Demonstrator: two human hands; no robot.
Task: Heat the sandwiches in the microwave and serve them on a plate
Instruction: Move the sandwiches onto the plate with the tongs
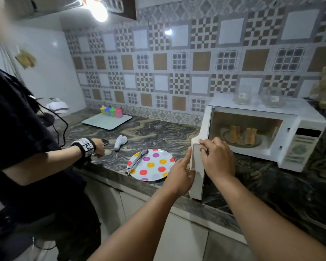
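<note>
A white microwave [301, 146] stands on the marble counter at the right, its door [199, 172] swung wide toward me. Inside, two toasted sandwich halves [243, 135] stand upright on the glass turntable. My right hand [217, 157] grips the door's free edge from the inner side. My left hand [181, 176] rests flat against the door's outer face, fingers extended. A white plate with coloured polka dots [154, 167] lies on the counter left of the door, with metal tongs [136, 161] across its left rim.
Another person in black stands at the left, a hand [97, 147] with a wrist strap on the counter by a phone. A white handheld device [120, 142] lies near the plate. A tray [105, 122] with several coloured cups sits at the back. Glass jars [258, 97] top the microwave.
</note>
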